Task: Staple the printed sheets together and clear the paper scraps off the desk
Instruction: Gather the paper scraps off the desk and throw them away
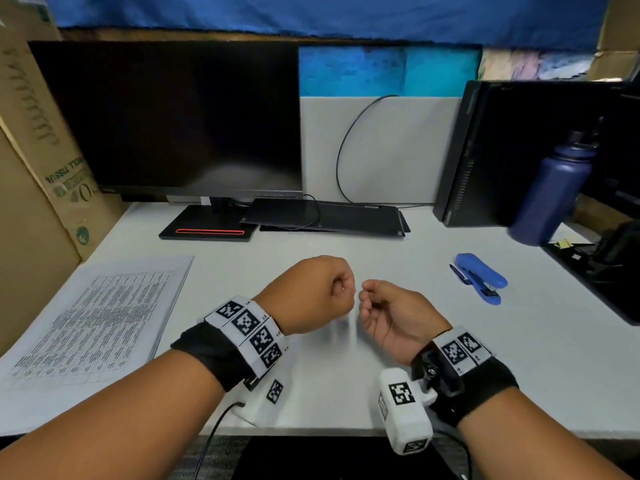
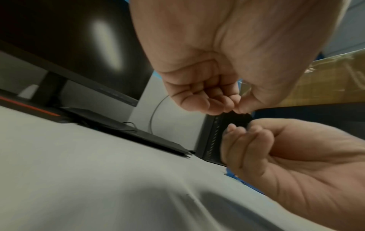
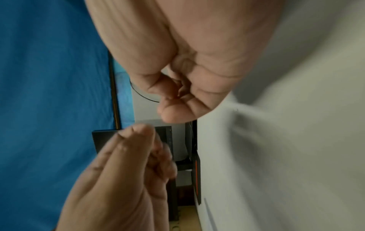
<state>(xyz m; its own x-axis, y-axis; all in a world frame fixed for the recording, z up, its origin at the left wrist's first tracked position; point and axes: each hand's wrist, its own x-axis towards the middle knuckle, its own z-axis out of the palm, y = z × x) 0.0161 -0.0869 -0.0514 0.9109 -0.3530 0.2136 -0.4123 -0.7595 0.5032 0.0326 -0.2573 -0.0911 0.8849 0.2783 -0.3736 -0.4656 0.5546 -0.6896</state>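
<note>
While raised above the counter [image 1: 346, 244], left hand [image 1: 311, 296] and right hand [image 1: 391, 317] nearly meeting at centre, fingers [image 2: 199, 100] of both curled together; anything held too blurred to tell. Printed sheets [image 1: 100, 317] flat at left; blue stapler [image 1: 481, 277] at right, well apart.

Black wristbands [image 1: 211, 355], white marker-tagged cuffs [image 1: 249, 327] (black-and-white squares), dangling cable [image 1: 214, 431]

both curled hands, right hand [image 3: 177, 65] and left hand [image 3: 126, 179], near above white desk [image 3: 286, 140].
</note>
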